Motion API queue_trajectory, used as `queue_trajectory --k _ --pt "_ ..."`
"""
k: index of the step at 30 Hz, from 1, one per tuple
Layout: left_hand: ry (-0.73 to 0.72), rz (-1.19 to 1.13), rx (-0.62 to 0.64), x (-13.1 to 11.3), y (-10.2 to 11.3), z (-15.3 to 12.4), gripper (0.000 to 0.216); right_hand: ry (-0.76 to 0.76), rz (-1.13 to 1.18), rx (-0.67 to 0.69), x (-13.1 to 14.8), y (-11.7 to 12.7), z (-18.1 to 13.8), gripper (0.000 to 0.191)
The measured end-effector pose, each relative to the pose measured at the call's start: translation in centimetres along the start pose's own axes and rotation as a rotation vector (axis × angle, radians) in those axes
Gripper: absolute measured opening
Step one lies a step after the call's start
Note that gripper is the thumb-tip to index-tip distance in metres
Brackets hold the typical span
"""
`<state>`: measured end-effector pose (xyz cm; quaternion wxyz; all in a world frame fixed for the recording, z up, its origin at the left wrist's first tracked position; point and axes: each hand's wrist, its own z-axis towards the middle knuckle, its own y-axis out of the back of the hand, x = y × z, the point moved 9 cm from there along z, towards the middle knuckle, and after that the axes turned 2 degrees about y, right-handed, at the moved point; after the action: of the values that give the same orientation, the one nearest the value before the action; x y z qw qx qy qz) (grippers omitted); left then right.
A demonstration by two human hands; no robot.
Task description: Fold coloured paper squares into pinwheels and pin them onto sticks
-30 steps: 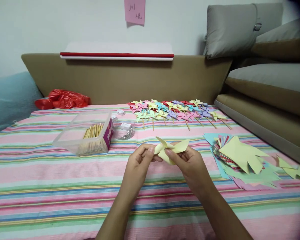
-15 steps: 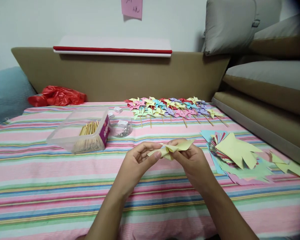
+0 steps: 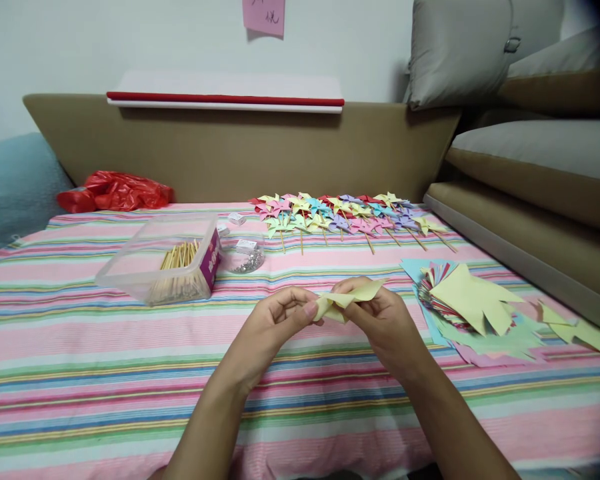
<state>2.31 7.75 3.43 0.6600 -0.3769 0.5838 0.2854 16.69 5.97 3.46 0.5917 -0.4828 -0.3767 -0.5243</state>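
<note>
Between my two hands, above the striped cloth, is a yellow paper pinwheel (image 3: 336,305) with its blades partly folded inward. My left hand (image 3: 286,319) pinches its left edge between thumb and fingers. On the other side my right hand (image 3: 375,313) grips the paper near its middle, the thumb pressed on the folds and one blade sticking out to the upper right. The fingers behind the paper are partly hidden. Right of my hands lies a stack of cut paper sheets (image 3: 473,300) with a yellow one on top.
A clear plastic box (image 3: 140,283) of wooden sticks (image 3: 180,257) stands at left, beside a round dish of small metal pins (image 3: 247,260). Several finished pinwheels (image 3: 340,217) lie at the back. A red plastic bag (image 3: 120,191) sits back left; cushions (image 3: 535,167) line the right side.
My left thumb and fingers have shifted slightly left along the paper, and its left blade now looks more folded in. My right hand stays nearly in place.
</note>
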Motion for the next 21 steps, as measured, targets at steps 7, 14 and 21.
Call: queue_trajectory --k 7,14,21 --pt "-0.044 0.022 -0.026 -0.3 0.0 0.0 0.031 -0.148 0.198 -0.164 -1.2 0.7 -0.3 0.027" --pt "-0.148 0.217 -0.254 -0.5 1.1 0.4 0.017 -0.236 0.231 -0.146 -2.7 -0.1 -0.5 0.029" --pt "-0.159 0.259 -0.247 -0.1 1.1 0.5 0.013 -0.271 0.266 -0.093 -2.8 -1.8 -0.7 0.032"
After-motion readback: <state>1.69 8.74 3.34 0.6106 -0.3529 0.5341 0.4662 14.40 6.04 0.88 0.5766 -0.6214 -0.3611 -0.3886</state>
